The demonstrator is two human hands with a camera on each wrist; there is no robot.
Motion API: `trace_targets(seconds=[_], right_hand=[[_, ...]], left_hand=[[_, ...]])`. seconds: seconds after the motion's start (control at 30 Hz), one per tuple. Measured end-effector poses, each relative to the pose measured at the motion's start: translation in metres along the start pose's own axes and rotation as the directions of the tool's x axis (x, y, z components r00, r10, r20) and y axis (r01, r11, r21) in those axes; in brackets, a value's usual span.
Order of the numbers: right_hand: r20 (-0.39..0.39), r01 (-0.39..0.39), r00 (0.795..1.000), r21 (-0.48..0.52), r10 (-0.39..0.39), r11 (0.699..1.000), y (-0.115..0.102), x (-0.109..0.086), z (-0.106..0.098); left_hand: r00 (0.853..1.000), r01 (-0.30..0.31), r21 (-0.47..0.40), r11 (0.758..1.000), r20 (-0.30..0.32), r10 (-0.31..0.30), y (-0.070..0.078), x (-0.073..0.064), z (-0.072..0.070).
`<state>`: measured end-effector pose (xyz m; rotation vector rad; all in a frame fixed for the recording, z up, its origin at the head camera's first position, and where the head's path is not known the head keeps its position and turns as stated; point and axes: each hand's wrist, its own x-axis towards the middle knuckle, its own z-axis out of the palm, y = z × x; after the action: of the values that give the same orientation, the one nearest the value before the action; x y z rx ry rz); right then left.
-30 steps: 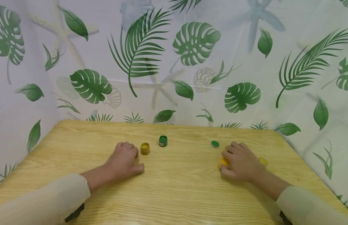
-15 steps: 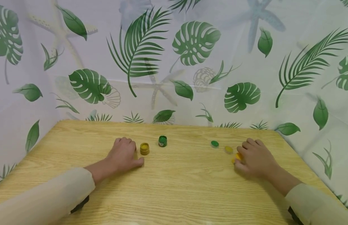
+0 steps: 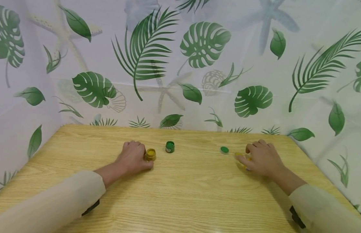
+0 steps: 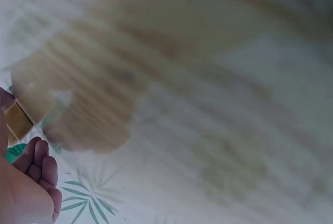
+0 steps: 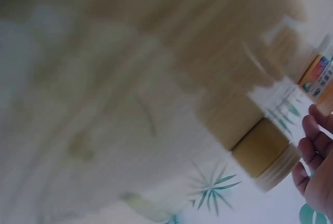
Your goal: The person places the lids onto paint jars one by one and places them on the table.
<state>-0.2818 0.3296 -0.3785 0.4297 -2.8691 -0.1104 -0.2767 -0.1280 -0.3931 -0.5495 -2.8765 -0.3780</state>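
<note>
The left hand (image 3: 135, 158) has thumb and fingers about an open jar of yellow (image 3: 151, 154), grip unclear; beyond stands an open green jar (image 3: 170, 147). The right hand (image 3: 263, 159), thumb apart from bent fingers, is at a yellow labelled container (image 5: 313, 72); whether pinching, I cannot tell. Left of it lies a green lid (image 3: 224, 149).

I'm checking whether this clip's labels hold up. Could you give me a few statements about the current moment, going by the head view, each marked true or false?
1. The left hand is right by an open yellow jar. True.
2. The green jar is to the left of the left hand. False: it is to the right.
3. The green lid lies on the table. True.
4. The right hand is to the right of the green lid. True.
5. The two hands touch. False: they are apart.
</note>
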Motion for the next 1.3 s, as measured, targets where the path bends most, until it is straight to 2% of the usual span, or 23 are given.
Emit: trace_targets(seconds=[0.17, 0.47, 0.6, 0.73, 0.97, 1.13, 1.3], right_hand=[[0.091, -0.061, 0.994, 0.024, 0.058, 0.998, -0.009, 0.012, 0.000], [0.173, -0.123, 0.978, 0.042, 0.114, 0.992, -0.018, 0.017, -0.001], [0.191, -0.123, 0.975, 0.031, 0.115, 0.992, -0.023, 0.016, -0.002], [0.178, -0.109, 0.978, 0.015, 0.105, 0.994, -0.026, 0.018, -0.002], [0.062, -0.056, 0.997, 0.022, 0.055, 0.998, -0.032, 0.019, -0.004], [0.027, -0.018, 0.999, 0.027, 0.017, 0.999, -0.039, 0.016, -0.004], [0.025, 0.003, 1.000, 0.036, -0.004, 0.999, -0.047, 0.011, -0.005]], left_hand=[[1.000, 0.007, -0.005, 1.000, 0.011, -0.007, 0.000, 0.000, 0.001], [1.000, 0.013, -0.031, 0.999, 0.007, -0.013, 0.001, 0.002, 0.001], [1.000, 0.004, -0.020, 1.000, 0.003, -0.003, 0.002, 0.004, 0.003], [1.000, -0.014, -0.015, 1.000, -0.014, 0.014, 0.002, 0.004, 0.006], [0.999, -0.045, -0.039, 0.998, -0.031, 0.044, 0.002, -0.001, 0.005], [0.999, -0.038, -0.053, 0.998, -0.010, 0.038, 0.004, -0.008, 0.001], [0.998, -0.066, -0.046, 0.997, 0.010, 0.066, 0.009, -0.015, -0.001]])
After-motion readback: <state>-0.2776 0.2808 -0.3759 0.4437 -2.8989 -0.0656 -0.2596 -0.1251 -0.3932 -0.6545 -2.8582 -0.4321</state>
